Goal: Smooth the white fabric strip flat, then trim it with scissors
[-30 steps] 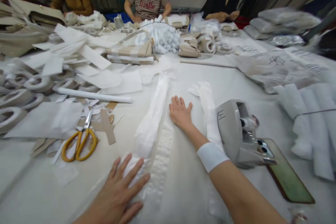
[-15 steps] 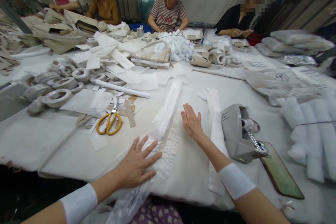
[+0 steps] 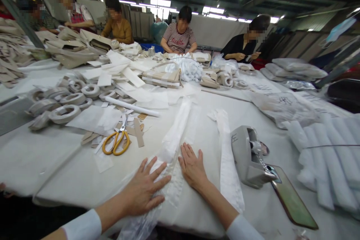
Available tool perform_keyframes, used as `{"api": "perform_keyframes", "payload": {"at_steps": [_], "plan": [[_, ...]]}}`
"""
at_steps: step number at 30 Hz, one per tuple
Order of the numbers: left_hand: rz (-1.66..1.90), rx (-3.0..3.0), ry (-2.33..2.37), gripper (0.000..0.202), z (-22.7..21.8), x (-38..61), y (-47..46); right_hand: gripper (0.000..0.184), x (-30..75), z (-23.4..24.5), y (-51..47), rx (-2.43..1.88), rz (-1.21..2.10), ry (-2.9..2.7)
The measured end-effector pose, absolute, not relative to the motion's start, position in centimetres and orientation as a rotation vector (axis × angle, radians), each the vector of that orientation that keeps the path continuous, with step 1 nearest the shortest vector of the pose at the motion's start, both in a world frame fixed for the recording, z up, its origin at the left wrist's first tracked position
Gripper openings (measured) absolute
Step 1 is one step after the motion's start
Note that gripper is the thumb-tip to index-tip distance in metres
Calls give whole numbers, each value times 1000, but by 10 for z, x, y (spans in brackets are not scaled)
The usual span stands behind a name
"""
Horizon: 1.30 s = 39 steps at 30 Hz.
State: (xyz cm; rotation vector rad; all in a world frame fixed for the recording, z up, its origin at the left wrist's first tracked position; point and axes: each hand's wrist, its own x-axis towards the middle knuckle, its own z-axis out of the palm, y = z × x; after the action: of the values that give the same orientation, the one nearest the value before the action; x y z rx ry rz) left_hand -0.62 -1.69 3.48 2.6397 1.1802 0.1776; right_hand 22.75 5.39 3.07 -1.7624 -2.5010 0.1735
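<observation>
My left hand lies flat with spread fingers on the near end of a long white strip in clear plastic that runs away from me across the white table. My right hand rests open and flat just right of it, fingers together, on a wide white sheet. A second white strip lies to the right of my right wrist. Neither hand grips anything.
Yellow-handled scissors lie among paper scraps to the left. A grey tape dispenser and a phone sit to the right, with white padding rolls beyond. Tape rolls are at left. Several people work at the far side.
My right hand has drawn back toward me along the sheet and now lies close beside my left hand. The camera has tilted up, showing more of the room.
</observation>
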Motion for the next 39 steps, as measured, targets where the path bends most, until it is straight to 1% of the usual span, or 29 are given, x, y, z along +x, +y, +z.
{"api": "perform_keyframes", "payload": {"at_steps": [10, 22, 25, 29, 31, 35, 39], "plan": [[140, 2599, 1159, 61, 39, -6, -16, 52, 229, 26, 55, -1773, 132, -2499], [187, 2600, 1168, 64, 41, -6, -16, 53, 232, 29, 58, -1747, 113, -2463], [198, 2605, 1157, 65, 40, -6, -15, 53, 229, 43, 68, -1606, 75, -2472], [168, 2575, 1141, 64, 41, -5, -14, 49, 210, 72, 90, -1182, 108, -2662], [158, 2560, 1141, 65, 42, -5, -13, 48, 198, 78, 99, -1046, 150, -2738], [160, 2546, 1141, 65, 44, -5, -13, 48, 184, 59, 112, -1056, 247, -2801], [171, 2552, 1148, 68, 47, -6, -12, 46, 185, 33, 117, -1128, 241, -2784]]}}
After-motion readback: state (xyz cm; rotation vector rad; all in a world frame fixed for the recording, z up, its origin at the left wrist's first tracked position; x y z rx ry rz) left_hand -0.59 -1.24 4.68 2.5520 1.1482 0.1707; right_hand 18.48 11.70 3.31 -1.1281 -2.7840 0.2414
